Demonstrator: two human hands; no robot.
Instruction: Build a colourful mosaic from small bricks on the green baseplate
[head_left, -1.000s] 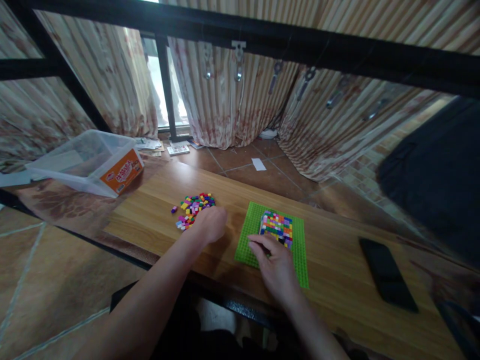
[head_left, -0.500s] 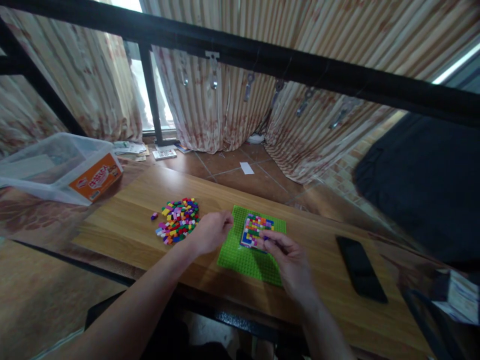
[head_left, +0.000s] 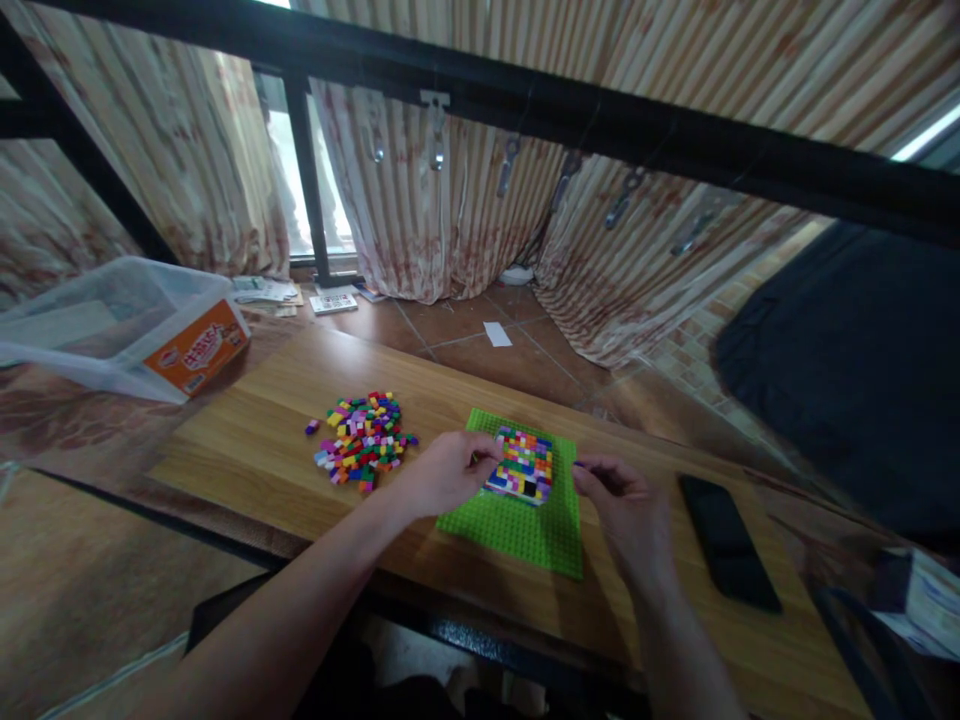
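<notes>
A bright green studded baseplate point(head_left: 517, 540) lies on the wooden table, bearing a block of multicoloured toy bricks point(head_left: 529, 462) in tight rows. My left hand point(head_left: 450, 475) is at the block's left edge, thumb and finger pinched together; whatever is between them is too small or hidden to name. Just off the baseplate's right edge, my right hand point(head_left: 626, 505) pinches a small dark purple brick point(head_left: 579, 465) at its fingertips. To the left of my left hand lies a loose pile of mixed-colour bricks point(head_left: 364, 440), with one purple brick point(head_left: 312, 427) apart from it.
A black phone point(head_left: 727, 540) lies on the right of the wooden table point(head_left: 277, 400). At the far left stands a clear plastic bin point(head_left: 112, 300) with an orange label. A black metal rail point(head_left: 480, 95) with hanging clips crosses above, before striped curtains.
My right hand has moved right, off the brick block to beyond the baseplate's edge. My left hand has moved right, to the block's left side. The view has shifted slightly.
</notes>
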